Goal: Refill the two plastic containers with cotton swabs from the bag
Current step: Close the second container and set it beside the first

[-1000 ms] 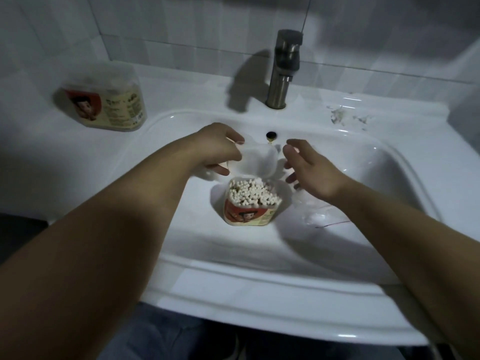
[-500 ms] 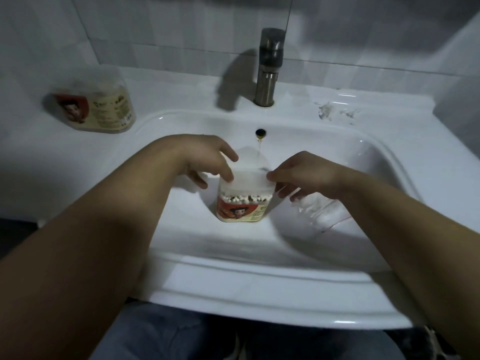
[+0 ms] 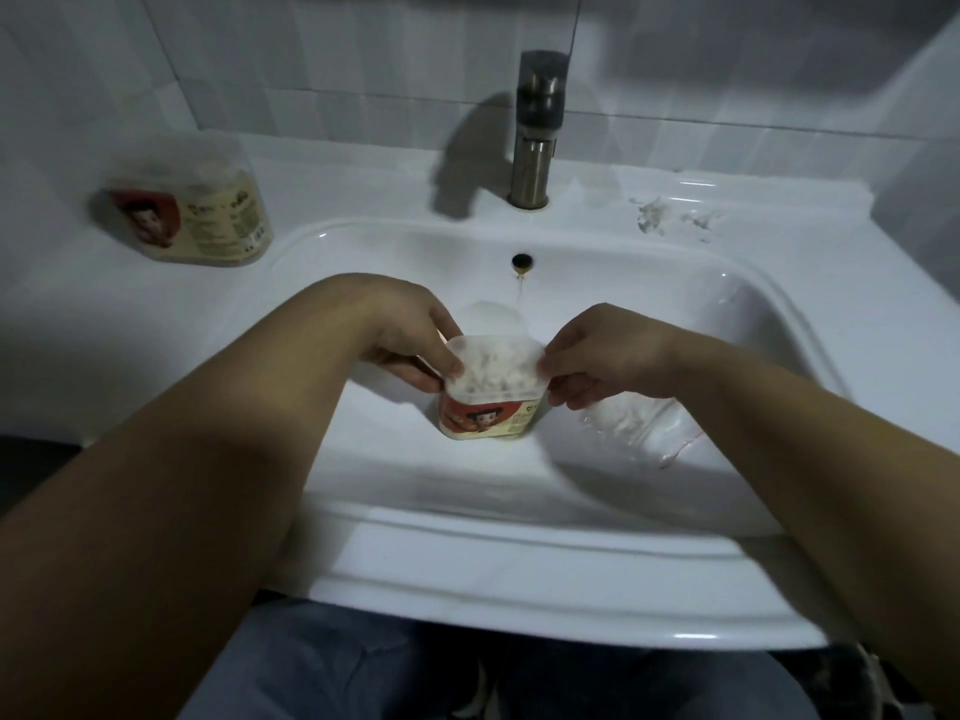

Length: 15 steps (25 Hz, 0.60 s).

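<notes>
A plastic container (image 3: 485,420) with a red and cream label stands in the sink basin (image 3: 649,314), full of cotton swabs. A translucent lid (image 3: 496,374) lies on top of it. My left hand (image 3: 410,337) pinches the lid's left edge and my right hand (image 3: 597,358) pinches its right edge. A clear plastic bag (image 3: 636,426) lies in the basin just right of the container, under my right wrist. A second, closed container (image 3: 195,207) with the same label stands on the counter at the far left.
A metal tap (image 3: 535,132) rises behind the basin, with the overflow hole (image 3: 522,261) below it. Small white scraps (image 3: 654,213) lie on the counter at the back right. Tiled walls close in the back and left.
Both hands brought the lid down from above and behind the open container onto its top; the swabs now show only through the lid.
</notes>
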Available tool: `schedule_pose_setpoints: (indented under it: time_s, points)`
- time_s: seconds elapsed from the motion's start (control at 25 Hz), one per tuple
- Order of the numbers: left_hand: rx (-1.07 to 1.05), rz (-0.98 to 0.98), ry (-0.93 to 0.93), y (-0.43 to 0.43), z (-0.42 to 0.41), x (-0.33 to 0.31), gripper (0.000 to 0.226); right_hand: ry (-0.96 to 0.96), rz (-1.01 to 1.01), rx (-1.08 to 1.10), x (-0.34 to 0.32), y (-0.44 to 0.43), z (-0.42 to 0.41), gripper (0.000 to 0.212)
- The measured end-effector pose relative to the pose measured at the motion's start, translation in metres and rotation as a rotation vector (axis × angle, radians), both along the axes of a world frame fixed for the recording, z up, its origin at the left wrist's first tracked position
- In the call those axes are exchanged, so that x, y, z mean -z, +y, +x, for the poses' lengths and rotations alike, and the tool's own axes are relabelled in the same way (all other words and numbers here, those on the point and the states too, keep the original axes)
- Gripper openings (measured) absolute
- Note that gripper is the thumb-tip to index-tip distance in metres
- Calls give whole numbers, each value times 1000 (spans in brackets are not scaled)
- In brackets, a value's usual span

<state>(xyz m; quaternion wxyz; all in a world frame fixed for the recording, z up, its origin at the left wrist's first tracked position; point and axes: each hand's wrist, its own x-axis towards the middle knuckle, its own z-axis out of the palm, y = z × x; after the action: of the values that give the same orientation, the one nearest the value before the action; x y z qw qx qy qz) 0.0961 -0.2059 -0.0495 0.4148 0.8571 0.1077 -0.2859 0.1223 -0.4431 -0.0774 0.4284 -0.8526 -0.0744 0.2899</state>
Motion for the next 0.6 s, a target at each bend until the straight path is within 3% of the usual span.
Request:
schedule_pose_setpoints:
  time_s: [0.2, 0.32, 0.44, 0.6]
  points:
    - [24, -18, -15, 4, -1, 5, 31, -67, -11, -179, 6, 3, -6, 55]
    - [36, -10, -32, 2, -3, 3, 28, -199, -71, -246, 9, 7, -7, 75]
    - [35, 8, -76, 2, -6, -2, 22, -277, -54, -212, 5, 8, -5, 70]
    - [-43, -87, -198, 2, -5, -10, 23, -273, 138, -66, -6, 0, 0, 60]
